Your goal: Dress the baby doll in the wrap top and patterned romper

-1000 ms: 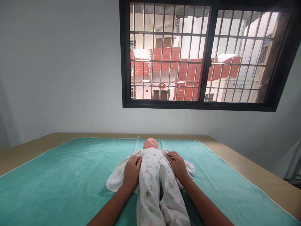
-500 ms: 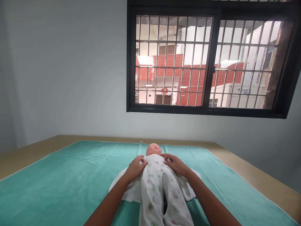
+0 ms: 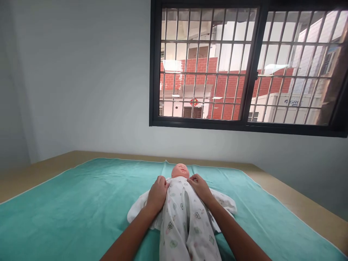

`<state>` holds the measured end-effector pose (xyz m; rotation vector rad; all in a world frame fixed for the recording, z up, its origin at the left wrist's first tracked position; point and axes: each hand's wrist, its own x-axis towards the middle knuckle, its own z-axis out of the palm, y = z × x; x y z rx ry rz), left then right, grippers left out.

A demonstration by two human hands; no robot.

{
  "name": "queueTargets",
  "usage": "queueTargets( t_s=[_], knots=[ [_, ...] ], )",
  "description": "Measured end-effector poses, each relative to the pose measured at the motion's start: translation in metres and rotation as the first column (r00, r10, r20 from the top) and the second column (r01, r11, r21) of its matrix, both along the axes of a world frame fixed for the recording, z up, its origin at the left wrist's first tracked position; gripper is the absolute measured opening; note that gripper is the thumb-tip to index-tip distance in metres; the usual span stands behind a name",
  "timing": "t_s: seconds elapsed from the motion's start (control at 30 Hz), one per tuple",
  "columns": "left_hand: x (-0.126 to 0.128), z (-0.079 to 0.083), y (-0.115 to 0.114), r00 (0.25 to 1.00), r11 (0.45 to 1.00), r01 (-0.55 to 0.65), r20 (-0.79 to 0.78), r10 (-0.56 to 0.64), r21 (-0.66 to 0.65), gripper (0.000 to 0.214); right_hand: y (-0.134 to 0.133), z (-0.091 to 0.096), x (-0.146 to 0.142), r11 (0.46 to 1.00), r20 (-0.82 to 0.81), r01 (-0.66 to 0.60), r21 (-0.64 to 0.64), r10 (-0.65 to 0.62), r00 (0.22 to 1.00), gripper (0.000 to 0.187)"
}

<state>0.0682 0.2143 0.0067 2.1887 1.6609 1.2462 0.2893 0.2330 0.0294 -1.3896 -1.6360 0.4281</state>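
A baby doll (image 3: 180, 170) lies on its back on a green blanket (image 3: 70, 206), head toward the wall. It wears a white printed romper (image 3: 185, 221) whose front is parted down the middle. My left hand (image 3: 157, 194) rests flat on the doll's left shoulder side, fingers together and stretched along the cloth. My right hand (image 3: 200, 187) lies on the other shoulder, fingers extended near the doll's neck. Both forearms reach in from the bottom edge. The romper's sleeves spread out to either side under my wrists.
The blanket covers a tan table (image 3: 299, 206) that runs to a grey wall. A barred window with a black frame (image 3: 244, 125) is above, at right. The table's right edge slopes toward the lower right corner.
Both hands slid up from the doll's sides to its shoulders, then settled flatter on the cloth. The view has shifted slightly, so the window sits further right.
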Motion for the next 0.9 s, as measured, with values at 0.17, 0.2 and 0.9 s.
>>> queueTargets(
  t_s=[0.17, 0.2, 0.9],
  knots=[
    [-0.006, 0.002, -0.029, 0.994, 0.99, 0.087, -0.071, -0.08, 0.11, 0.024, -0.046, -0.002, 0.008, 0.996, -0.067, -0.026, 0.09, 0.032, 0.997, 0.027],
    [-0.009, 0.004, -0.043, 0.988, 0.983, 0.138, -0.08, -0.129, 0.121, 0.026, -0.063, -0.004, 0.013, 0.992, -0.071, -0.05, 0.115, 0.059, 0.996, 0.029],
    [0.011, -0.005, -0.285, 0.961, 0.896, 0.204, 0.256, -0.106, -0.394, 0.016, -0.254, -0.015, 0.0, 0.824, 0.508, -0.538, 0.18, 0.391, 0.768, 0.02]
  ],
)
